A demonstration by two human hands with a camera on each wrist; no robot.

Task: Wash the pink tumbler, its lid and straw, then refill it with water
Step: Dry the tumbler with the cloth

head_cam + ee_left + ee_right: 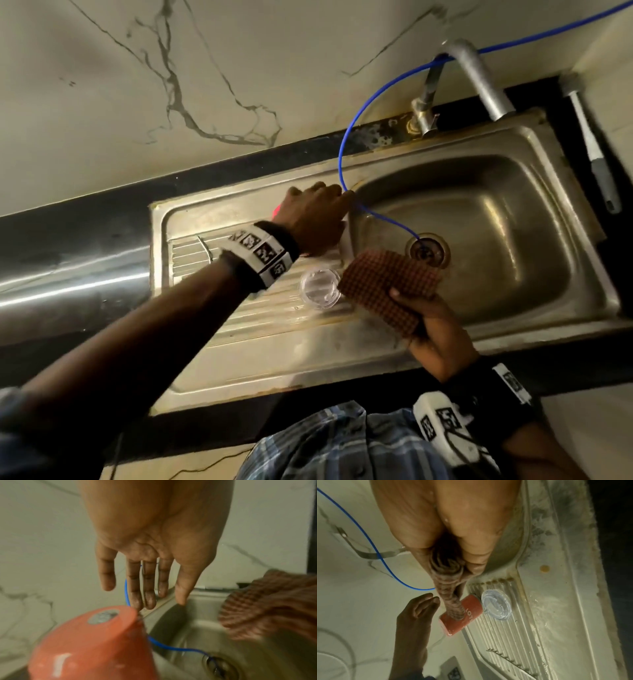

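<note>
The pink tumbler stands upside down on the steel drainboard, right beside the basin; in the head view my left hand hides nearly all of it. That left hand hovers over its base with fingers straight, holding nothing. The clear lid lies flat on the drainboard ridges next to the tumbler. My right hand grips a brown checked cloth at the basin's near-left corner. A thin pale straw-like piece lies on the drainboard left of my wrist.
A blue tube loops from the wall down into the drain. The grey faucet and a small tap stand behind the basin. A grey-handled brush lies on the black counter to the right.
</note>
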